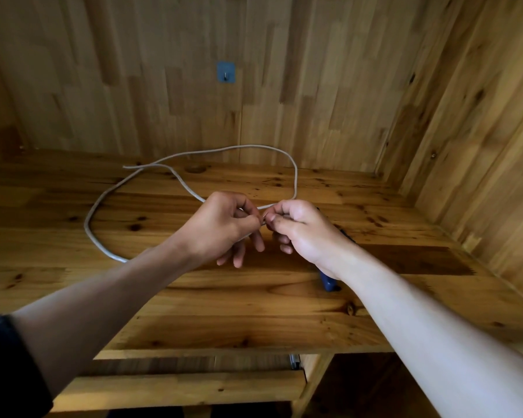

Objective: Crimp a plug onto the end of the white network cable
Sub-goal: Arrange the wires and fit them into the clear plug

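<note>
The white network cable [295, 176] lies in a wide loop on the wooden desk [194, 297], with one free end at the back left. Its other end runs into the spot where my two hands meet above the desk's middle. My right hand [302, 230] pinches that cable end between thumb and forefinger. My left hand [221, 227] pinches a small piece, apparently the plug [263, 220], fingertip to fingertip against it. The piece is mostly hidden by fingers. A blue-handled tool [328, 283] lies on the desk under my right forearm.
Wooden panel walls close the desk at the back and right. A small blue hook plate [226, 72] is stuck on the back wall. Below the desk's front edge there is a drawer front and an open compartment.
</note>
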Demonstrator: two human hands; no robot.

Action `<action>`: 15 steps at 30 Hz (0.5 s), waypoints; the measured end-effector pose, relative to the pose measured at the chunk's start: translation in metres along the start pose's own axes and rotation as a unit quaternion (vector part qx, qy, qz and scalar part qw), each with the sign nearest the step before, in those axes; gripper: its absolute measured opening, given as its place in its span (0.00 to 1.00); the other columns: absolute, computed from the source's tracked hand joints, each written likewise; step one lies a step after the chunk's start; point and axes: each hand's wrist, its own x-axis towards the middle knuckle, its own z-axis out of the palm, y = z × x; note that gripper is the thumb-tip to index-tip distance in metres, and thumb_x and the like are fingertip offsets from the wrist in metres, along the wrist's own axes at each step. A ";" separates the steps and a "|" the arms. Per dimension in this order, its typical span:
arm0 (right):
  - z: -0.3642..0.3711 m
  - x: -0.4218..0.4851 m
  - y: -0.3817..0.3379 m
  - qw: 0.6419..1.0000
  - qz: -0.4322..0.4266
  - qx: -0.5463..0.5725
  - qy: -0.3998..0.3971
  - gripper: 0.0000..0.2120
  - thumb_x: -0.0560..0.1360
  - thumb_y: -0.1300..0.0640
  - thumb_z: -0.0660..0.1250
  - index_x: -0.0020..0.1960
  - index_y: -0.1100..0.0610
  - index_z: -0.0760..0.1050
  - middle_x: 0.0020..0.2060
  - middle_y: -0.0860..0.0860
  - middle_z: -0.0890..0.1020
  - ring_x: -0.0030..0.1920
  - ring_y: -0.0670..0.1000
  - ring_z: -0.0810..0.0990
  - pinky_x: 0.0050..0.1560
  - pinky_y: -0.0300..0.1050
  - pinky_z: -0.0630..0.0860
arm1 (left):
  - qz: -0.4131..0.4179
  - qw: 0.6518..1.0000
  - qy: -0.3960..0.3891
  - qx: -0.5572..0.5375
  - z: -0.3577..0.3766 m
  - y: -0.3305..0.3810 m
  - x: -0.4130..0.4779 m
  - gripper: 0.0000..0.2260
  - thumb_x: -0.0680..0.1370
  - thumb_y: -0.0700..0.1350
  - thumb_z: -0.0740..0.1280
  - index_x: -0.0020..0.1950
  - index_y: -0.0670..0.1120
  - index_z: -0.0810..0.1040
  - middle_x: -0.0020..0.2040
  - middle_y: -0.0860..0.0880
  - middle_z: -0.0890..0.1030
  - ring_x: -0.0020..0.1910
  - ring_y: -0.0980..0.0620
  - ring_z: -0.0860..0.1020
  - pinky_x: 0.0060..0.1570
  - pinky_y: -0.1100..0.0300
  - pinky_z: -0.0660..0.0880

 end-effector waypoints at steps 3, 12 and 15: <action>0.000 0.003 -0.001 1.000 -0.001 -0.022 0.014 0.09 0.81 0.57 0.61 0.45 0.48 0.76 0.35 0.44 0.76 0.36 0.44 0.72 0.37 0.41 0.68 | 0.000 1.000 0.000 0.010 -0.001 -0.001 0.002 0.08 0.80 0.41 0.64 0.47 0.36 0.75 0.35 0.41 0.85 0.16 0.51 0.70 0.17 0.68 0.60; 0.003 0.005 -0.001 0.998 0.029 -0.040 0.027 0.09 0.81 0.54 0.61 0.43 0.49 0.75 0.36 0.47 0.76 0.36 0.46 0.72 0.37 0.44 0.68 | -0.004 1.000 0.017 0.015 0.005 -0.001 0.003 0.08 0.80 0.38 0.60 0.46 0.34 0.73 0.34 0.39 0.84 0.15 0.50 0.65 0.17 0.66 0.61; 0.005 0.006 -0.002 0.998 0.031 -0.052 0.027 0.10 0.81 0.55 0.61 0.41 0.49 0.74 0.37 0.46 0.75 0.37 0.44 0.71 0.38 0.42 0.66 | -0.011 0.999 0.023 0.026 0.005 -0.002 0.004 0.07 0.80 0.39 0.61 0.45 0.36 0.74 0.33 0.39 0.84 0.15 0.50 0.65 0.17 0.65 0.61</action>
